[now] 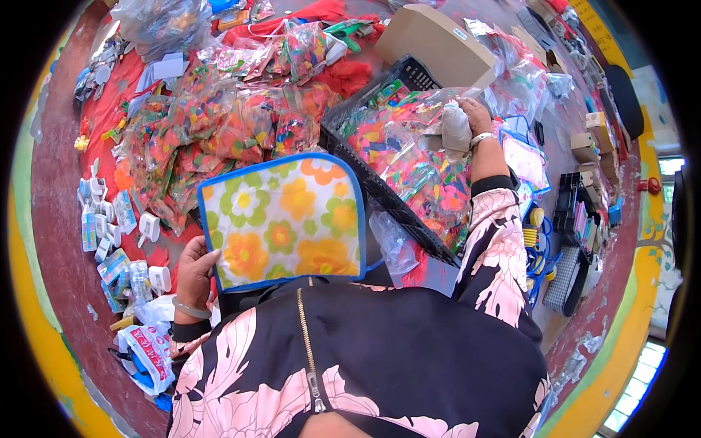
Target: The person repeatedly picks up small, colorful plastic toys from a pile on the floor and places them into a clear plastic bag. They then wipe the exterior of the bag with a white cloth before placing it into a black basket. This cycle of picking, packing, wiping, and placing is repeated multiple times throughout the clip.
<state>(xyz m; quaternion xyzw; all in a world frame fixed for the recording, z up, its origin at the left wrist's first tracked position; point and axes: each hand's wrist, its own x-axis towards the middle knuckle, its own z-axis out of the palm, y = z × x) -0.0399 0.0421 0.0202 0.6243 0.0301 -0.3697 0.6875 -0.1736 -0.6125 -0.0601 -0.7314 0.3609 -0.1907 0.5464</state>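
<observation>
The left grip (193,276) pinches the flowery mat (285,219); the right grip (478,119) squeezes a grey lump (456,130). Best to hold the mat flat and steady.

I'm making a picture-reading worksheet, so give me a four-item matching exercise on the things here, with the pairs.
1. Flower-patterned cloth
2. Black plastic crate
3. Cardboard box
4. Right hand

A. Plain tan, by the crate's far end
B. Holding a grey object
C. Blue-edged, held at its left side by the left hand
D. Filled with small colourful pieces in clear plastic

Pairs: 1-C, 2-D, 3-A, 4-B
</observation>
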